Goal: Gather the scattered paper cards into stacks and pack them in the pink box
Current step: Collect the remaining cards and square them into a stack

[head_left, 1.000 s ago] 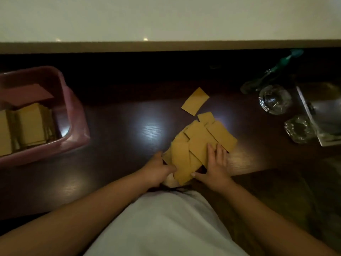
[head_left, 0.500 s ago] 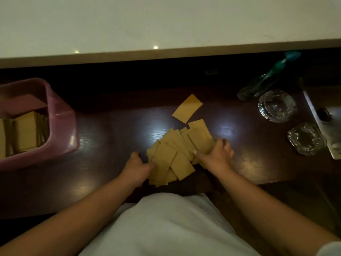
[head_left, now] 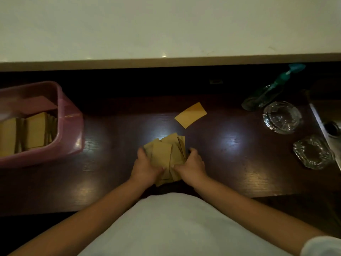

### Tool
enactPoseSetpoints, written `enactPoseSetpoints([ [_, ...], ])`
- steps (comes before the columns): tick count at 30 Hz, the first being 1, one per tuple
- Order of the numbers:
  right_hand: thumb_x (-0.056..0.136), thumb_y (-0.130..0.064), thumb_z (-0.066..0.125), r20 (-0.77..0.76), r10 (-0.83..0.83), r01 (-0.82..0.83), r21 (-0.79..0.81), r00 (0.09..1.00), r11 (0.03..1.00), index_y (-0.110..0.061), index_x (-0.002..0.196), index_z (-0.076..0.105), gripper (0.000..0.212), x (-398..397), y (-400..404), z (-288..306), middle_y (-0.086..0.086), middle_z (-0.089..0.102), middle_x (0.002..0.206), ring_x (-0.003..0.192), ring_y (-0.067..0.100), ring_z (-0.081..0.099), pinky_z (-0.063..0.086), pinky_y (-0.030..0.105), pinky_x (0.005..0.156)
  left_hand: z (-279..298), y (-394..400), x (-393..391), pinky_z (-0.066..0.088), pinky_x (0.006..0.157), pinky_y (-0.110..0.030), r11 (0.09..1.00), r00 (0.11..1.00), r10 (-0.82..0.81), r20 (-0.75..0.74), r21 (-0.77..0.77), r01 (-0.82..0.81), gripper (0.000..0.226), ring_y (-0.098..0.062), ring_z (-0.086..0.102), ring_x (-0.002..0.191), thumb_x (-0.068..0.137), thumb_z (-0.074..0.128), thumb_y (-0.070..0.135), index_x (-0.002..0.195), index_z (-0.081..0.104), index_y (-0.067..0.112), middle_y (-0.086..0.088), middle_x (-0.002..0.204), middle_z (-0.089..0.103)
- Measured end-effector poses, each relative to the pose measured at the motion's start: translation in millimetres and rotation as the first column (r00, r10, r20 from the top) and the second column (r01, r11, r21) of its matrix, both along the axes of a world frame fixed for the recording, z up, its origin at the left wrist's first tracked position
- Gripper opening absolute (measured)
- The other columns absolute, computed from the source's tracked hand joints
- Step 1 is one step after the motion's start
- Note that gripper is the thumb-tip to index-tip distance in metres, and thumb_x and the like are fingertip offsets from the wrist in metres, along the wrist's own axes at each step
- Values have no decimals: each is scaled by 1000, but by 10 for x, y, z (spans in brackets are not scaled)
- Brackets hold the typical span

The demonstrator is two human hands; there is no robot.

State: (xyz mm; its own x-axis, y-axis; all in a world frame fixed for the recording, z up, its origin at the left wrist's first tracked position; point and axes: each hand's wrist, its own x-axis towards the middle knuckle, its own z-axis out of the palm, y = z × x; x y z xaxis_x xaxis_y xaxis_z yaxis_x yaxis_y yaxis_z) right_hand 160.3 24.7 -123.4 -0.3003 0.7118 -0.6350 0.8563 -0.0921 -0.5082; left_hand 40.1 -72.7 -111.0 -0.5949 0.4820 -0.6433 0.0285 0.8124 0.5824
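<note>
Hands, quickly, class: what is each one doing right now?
Left hand: closed against the card pile, left side.
Right hand: closed against the same pile, right side.

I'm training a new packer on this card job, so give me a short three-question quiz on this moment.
1. True or false: every loose card is already in the pile between the left hand and right hand.
2. Where is the pink box? A. left of the pile B. right of the pile C. on the person's lap
3. Fill in: the two ashtrays near the bottle are made of clear ____.

Key: 1. False, one stray card lies apart, beyond the pile. 2. A. 3. glass.
</note>
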Motion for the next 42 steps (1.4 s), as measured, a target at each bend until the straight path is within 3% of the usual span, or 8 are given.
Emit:
enactPoseSetpoints([
  [8, 83, -68, 53, -61, 55, -61, -113, 997, 992, -20, 150, 17, 89, -120, -58, 65, 14, 23, 145, 137, 38, 28, 29, 44, 111, -31, 0, -98, 58, 79, -41, 995, 991, 1, 133, 100, -15, 53, -20, 70, 88, 55, 68, 45, 102, 68, 18, -6, 97, 73],
  [10, 92, -62, 42, -144, -6, -18, -160, 990, 987, -22, 149, 21, 73, -148, -38, 82, 13, 26, 149, 135, 35, 33, 32, 43, 109, -20, 14, -121, 58, 80, -43, 985, 974, 73, 214, 140, -104, 52, -21, 69, 90, 57, 70, 32, 107, 62, 18, -7, 101, 71],
  [13, 94, -40, 57, -333, -199, 102, -286, 922, 953, -27, 121, 37, 35, -187, -13, 116, 7, 54, 131, 110, 20, 56, 48, 35, 91, 61, 33, -90, 55, 85, -49, 953, 929, 173, 328, 184, -242, 43, -27, 65, 95, 64, 66, 21, 104, 50, 20, -11, 105, 64],
  [16, 77, -34, 79, -336, -264, 182, -256, 904, 949, -25, 106, 51, 41, -153, -12, 54, -3, 66, 107, 98, 16, 64, 54, 37, 87, 45, 38, -79, 54, 86, -54, 896, 829, 266, 492, 192, -401, 35, -32, 66, 97, 73, 69, 28, 102, 51, 20, -16, 108, 65],
  [20, 51, -58, 84, -364, -235, 146, -254, 901, 956, -28, 112, 63, 71, -105, -53, -30, -5, 73, 105, 98, 14, 70, 57, 44, 89, 1, 31, -90, 55, 87, -50, 897, 823, 215, 526, 227, -380, 35, -29, 70, 97, 83, 70, 34, 113, 62, 17, -13, 108, 72],
  [26, 78, -30, 80, -442, -313, 111, -425, 840, 898, -22, 123, 49, 56, -143, -9, 19, 1, 66, 116, 104, 14, 64, 55, 30, 82, -7, 2, -148, 58, 81, -41, 869, 795, 179, 580, 285, -404, 23, -27, 72, 92, 87, 65, 7, 109, 68, 11, -11, 99, 76],
  [34, 85, -26, 73, -439, -414, 168, -497, 797, 852, -32, 114, 53, 36, -121, 101, -59, 2, 67, 119, 106, 20, 65, 56, 44, 90, 52, 63, -161, 57, 78, -51, 845, 723, 147, 675, 294, -447, 26, -30, 71, 92, 88, 61, 5, 110, 64, 19, -10, 99, 76],
  [42, 84, -12, 72, -398, -561, 161, -694, 726, 701, -14, 121, 64, 38, -21, 232, -41, 12, 74, 112, 105, 31, 69, 55, 52, 89, 58, 2, -275, 56, 79, -55, 808, 650, 158, 744, 281, -518, 36, -36, 68, 100, 83, 64, 9, 118, 60, 12, -17, 111, 71],
])
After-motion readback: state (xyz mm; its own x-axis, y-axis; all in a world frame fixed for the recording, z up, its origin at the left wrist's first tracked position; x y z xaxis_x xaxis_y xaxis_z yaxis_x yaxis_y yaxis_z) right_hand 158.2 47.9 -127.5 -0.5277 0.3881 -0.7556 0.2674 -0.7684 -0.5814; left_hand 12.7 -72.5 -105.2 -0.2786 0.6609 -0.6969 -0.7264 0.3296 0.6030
